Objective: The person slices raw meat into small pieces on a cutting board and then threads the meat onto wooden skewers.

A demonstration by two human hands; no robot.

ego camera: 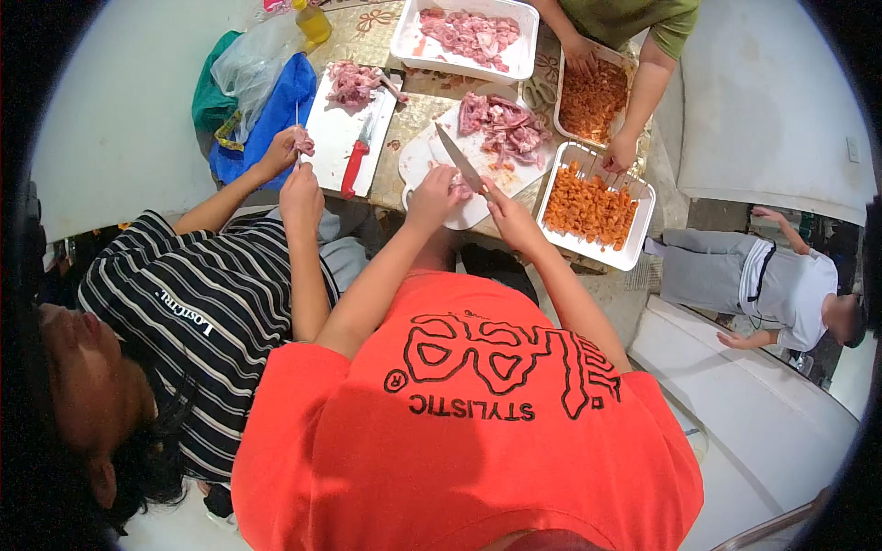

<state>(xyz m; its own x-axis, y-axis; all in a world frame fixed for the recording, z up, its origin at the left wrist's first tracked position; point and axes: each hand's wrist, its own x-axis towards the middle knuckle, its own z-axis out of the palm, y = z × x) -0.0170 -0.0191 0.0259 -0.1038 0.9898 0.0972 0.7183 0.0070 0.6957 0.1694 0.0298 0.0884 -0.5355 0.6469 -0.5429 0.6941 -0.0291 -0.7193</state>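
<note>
My right hand point(511, 212) grips a kitchen knife point(457, 158), its blade slanting up and to the left over a white cutting board point(422, 162). Beside it, my left hand point(435, 198) has its fingers on a small piece of raw meat point(460, 187) at the board's near side. The knife's handle is mostly hidden in my right hand. A heap of raw meat pieces point(506, 127), some apparently with bone, lies on the far part of the same board.
A white tub of raw meat point(468, 65) stands behind. At right are a tray of marinated meat point(594, 98) and a tray of skewers point(591, 206), with a co-worker's hands point(620, 153). At left, another person's hands point(300, 189) hold meat near a board with a red-handled knife point(355, 165).
</note>
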